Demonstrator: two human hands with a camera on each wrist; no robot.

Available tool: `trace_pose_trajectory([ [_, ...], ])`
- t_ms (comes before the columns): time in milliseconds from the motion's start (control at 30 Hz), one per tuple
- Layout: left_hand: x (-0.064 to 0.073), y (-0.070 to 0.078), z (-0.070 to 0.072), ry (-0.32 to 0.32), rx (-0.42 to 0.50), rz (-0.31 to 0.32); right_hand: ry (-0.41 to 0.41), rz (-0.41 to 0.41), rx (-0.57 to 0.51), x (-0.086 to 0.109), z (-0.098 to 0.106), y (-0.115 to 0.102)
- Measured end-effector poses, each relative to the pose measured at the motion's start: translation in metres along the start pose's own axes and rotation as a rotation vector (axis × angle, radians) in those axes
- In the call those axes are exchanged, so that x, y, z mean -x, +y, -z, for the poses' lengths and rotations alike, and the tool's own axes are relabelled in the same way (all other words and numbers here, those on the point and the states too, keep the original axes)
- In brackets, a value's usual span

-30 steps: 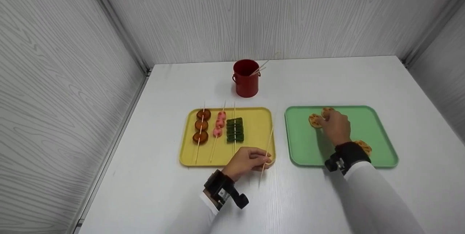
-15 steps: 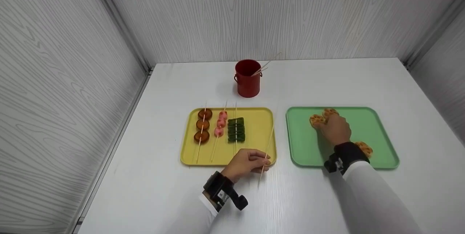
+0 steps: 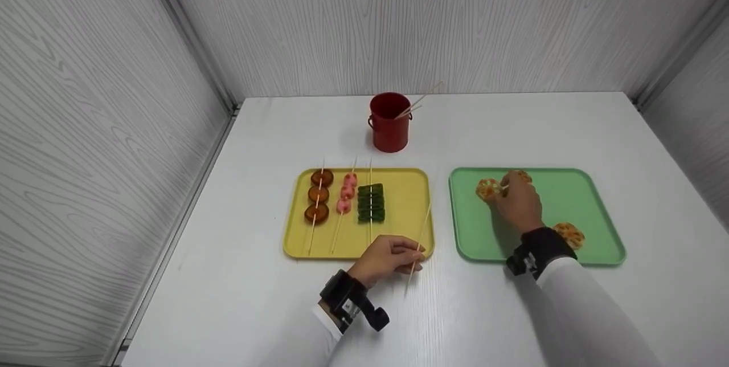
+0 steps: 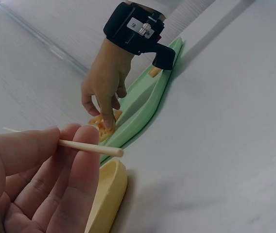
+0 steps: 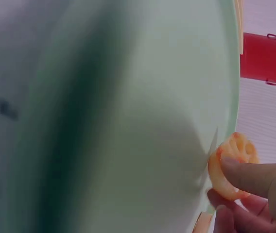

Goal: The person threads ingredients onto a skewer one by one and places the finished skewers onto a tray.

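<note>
My left hand (image 3: pixel 387 256) pinches a thin bamboo skewer (image 3: pixel 425 221) between thumb and fingers, over the near right corner of the yellow tray (image 3: pixel 405 202). Its blunt end points toward me, as the left wrist view also shows. My right hand (image 3: pixel 519 204) is over the green tray (image 3: pixel 472 236) and pinches a lotus root slice (image 5: pixel 220 177), thumb on its face and fingers behind. A second lotus root slice (image 3: pixel 525 176) lies partly hidden behind that hand. Another lotus root piece (image 3: pixel 569 235) lies near the right wrist.
On the yellow tray lie three loaded skewers: brown round slices (image 3: pixel 318 195), pink pieces (image 3: pixel 347 191) and folded green pieces (image 3: pixel 371 203). Behind it stands a red bucket (image 3: pixel 390 130) with a few bare skewers (image 3: pixel 421 99) leaning out. White panels (image 3: pixel 342 25) enclose the table.
My right hand has shifted slightly left, and the lotus root slice at its fingertips has moved left with it. The left hand keeps its hold on the skewer, nearly still.
</note>
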State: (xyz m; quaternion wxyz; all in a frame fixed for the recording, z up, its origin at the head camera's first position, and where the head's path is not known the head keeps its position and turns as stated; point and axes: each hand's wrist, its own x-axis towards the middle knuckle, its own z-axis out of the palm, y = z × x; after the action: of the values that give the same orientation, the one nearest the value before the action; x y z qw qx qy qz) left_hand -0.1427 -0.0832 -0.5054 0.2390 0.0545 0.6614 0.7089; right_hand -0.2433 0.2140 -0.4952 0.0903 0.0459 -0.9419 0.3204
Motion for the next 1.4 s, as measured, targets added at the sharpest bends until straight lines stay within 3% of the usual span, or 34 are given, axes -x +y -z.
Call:
trace_pose_trajectory([
  [300,0.004,-0.003,-0.002,-0.015,-0.007,0.002,0.0,0.01,-0.18,0.005,0.004,-0.004],
  [567,0.009,-0.005,-0.003,-0.052,-0.091,-0.043,-0.041,-0.151,-0.72,0.0,0.019,-0.034],
  [867,0.011,-0.005,-0.003,-0.046,-0.167,-0.022,-0.095,-0.273,-1.077,-0.003,0.035,-0.061],
  [1033,0.012,-0.005,-0.003,-0.038,-0.166,-0.011,-0.109,-0.353,-1.274,-0.003,0.043,-0.068],
  [1167,0.011,-0.005,-0.003,-0.042,-0.164,-0.007,-0.123,-0.374,-1.364,-0.002,0.045,-0.068],
  [1400,0.008,-0.006,-0.001,-0.053,-0.167,-0.012,-0.113,-0.379,-1.375,0.0,0.042,-0.065],
])
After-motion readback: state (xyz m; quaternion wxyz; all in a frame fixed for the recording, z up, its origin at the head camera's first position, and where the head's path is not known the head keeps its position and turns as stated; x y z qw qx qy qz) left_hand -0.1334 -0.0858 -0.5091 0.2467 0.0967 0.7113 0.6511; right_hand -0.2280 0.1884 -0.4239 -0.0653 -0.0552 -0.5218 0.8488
